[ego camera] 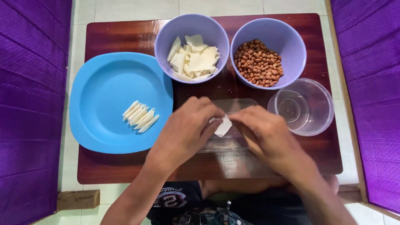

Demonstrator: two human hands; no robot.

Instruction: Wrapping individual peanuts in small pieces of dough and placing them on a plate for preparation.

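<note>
Both hands, left hand (187, 125) and right hand (262, 133), pinch one white wrapper (223, 126) over the desk (116, 37). Two purple bowls (189, 25), one blue plate (104, 87) with about six rolls (140, 116).

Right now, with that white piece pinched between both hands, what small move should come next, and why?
Probably finish rolling the white wrapper piece that the left hand and right hand hold over the clear tray, then lay it beside the finished rolls lined up on the blue plate.

Left of the peanut bowl (291, 41) stands a lilac bowl of dough squares (166, 37); farther left, a blue plate (104, 83) bearing rolled pieces (140, 116).
</note>
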